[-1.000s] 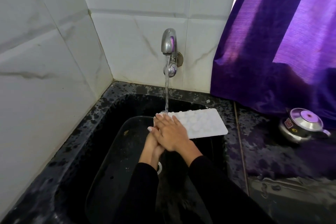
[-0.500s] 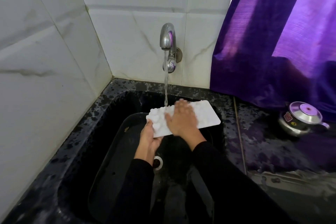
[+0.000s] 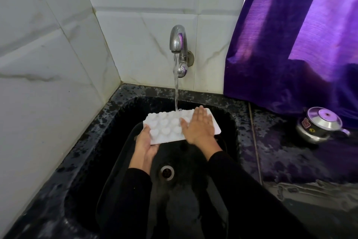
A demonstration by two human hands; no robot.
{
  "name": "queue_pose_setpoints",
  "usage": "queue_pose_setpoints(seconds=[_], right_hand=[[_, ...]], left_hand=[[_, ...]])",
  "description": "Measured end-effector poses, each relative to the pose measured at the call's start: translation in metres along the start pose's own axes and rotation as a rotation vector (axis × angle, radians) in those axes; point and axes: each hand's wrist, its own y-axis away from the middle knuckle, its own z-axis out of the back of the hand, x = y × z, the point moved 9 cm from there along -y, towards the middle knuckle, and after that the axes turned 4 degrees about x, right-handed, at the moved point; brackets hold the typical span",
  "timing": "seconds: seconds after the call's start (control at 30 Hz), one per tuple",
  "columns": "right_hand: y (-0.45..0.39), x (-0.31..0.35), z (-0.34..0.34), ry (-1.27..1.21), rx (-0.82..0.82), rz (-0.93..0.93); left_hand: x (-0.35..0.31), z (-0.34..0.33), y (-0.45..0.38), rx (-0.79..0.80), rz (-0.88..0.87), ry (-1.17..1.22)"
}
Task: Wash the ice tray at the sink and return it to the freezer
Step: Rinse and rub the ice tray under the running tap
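Observation:
A white ice tray (image 3: 166,127) with heart-shaped bumps is held bottom side up over the black sink (image 3: 116,122), under the water running from the steel tap (image 3: 178,42). My left hand (image 3: 145,142) grips the tray's near left corner from below. My right hand (image 3: 199,125) lies flat, fingers spread, on the tray's right half. The stream strikes the tray's far edge, just left of my right fingertips.
The drain (image 3: 167,172) sits in the sink floor below the tray. White tiled walls close the left and back. A purple curtain (image 3: 290,35) hangs at the right above the wet black counter, where a small steel pot with a lid (image 3: 319,124) stands.
My right hand has slid rightward along the tray, from its left end to its right half, uncovering the bumps. My left hand has kept its hold on the left corner.

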Motion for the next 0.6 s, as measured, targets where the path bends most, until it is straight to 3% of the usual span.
queue_pose_setpoints(seconds=[0.13,0.2,0.27,0.37,0.47,0.6], right_hand=[[0.024,0.078,-0.006,0.019,-0.055,0.376],[0.029,0.085,-0.01,0.048,-0.063,0.451],[0.025,0.072,-0.01,0.074,-0.064,0.44],[0.011,0.03,-0.007,0.07,-0.003,0.277],[0.007,-0.012,-0.004,0.005,0.117,0.139],[0.009,-0.04,-0.008,-0.094,0.325,0.133]], left_hand=[[0.027,-0.019,0.004,0.08,0.086,-0.022],[0.03,-0.027,0.012,0.131,0.079,-0.005],[0.029,-0.025,0.01,0.122,0.08,0.003],[0.021,-0.014,0.007,0.068,0.076,0.036],[0.016,-0.001,0.004,0.069,0.061,0.047],[0.01,0.017,0.007,0.013,0.122,0.04]])
